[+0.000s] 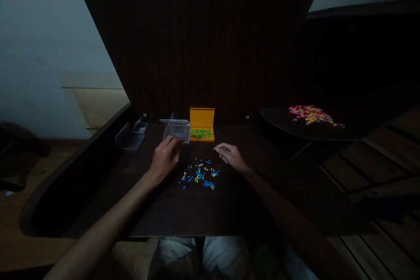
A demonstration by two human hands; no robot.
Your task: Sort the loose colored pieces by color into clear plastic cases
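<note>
My left hand is over the front edge of a clear plastic box whose lid stands raised. Its fingers are drawn together, and whatever they may hold is hidden. To the right, my right hand has thumb and fingertips pinched, pointing left; anything between them is too small to name. Between and below both hands lies a loose scatter of small blue, yellow and cream plastic pieces. Behind them stands an orange box, lid up, with green pieces in its tray.
More clear boxes with raised lids stand at the left by the desk's side panel. A heap of pink, orange and yellow pieces lies on a rounded shelf at right. A tall dark panel rises behind the desk.
</note>
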